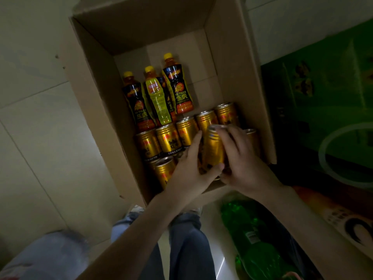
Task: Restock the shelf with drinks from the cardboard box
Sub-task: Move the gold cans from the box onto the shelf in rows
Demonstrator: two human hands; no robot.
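An open cardboard box (96,102) stands on the floor below me. Inside lie three yellow-capped drink bottles (158,98) at the back and several gold cans (173,138) in rows at the front. My left hand (189,168) and my right hand (240,160) both grip one gold can (214,150), raised a little above the rows. The left thumb curls under its lower end, and the right fingers wrap its top. No shelf is in view.
A green carton (323,102) stands right of the box. Green plastic bottles (254,239) lie on the floor at lower right, beside an orange and white carton (343,217). Pale floor tiles (30,138) spread to the left. My legs and shoes are below the box.
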